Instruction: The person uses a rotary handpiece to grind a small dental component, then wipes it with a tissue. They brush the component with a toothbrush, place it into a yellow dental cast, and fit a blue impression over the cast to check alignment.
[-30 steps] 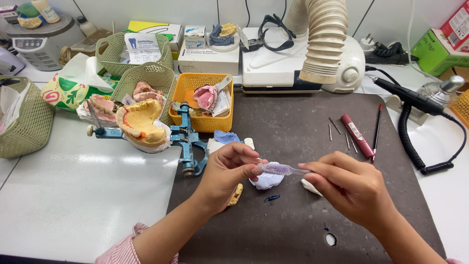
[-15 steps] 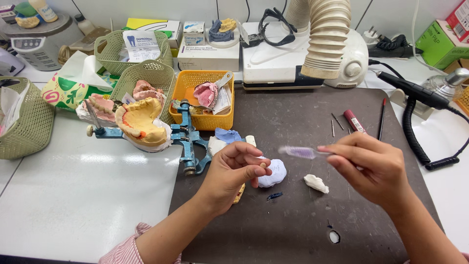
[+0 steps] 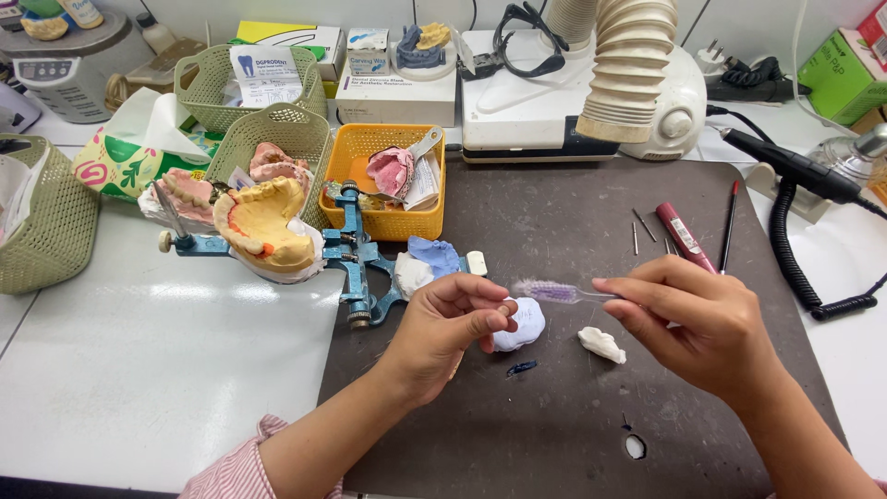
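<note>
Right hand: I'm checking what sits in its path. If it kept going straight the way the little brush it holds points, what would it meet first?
The right hand aims the small brush leftward; first in line look the left hand's fingertips holding the white piece, though depth is unclear.

right hand (image 3: 702, 319): lifted off the white lump (image 3: 520, 323), drawn toward the mat's right edge
brush (image 3: 552, 292): raised clear of the lump

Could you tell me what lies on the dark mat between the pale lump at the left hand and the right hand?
In the head view, one small white lump lies on the dark mat between the pale bluish-white lump at the left hand and the right hand.
</note>
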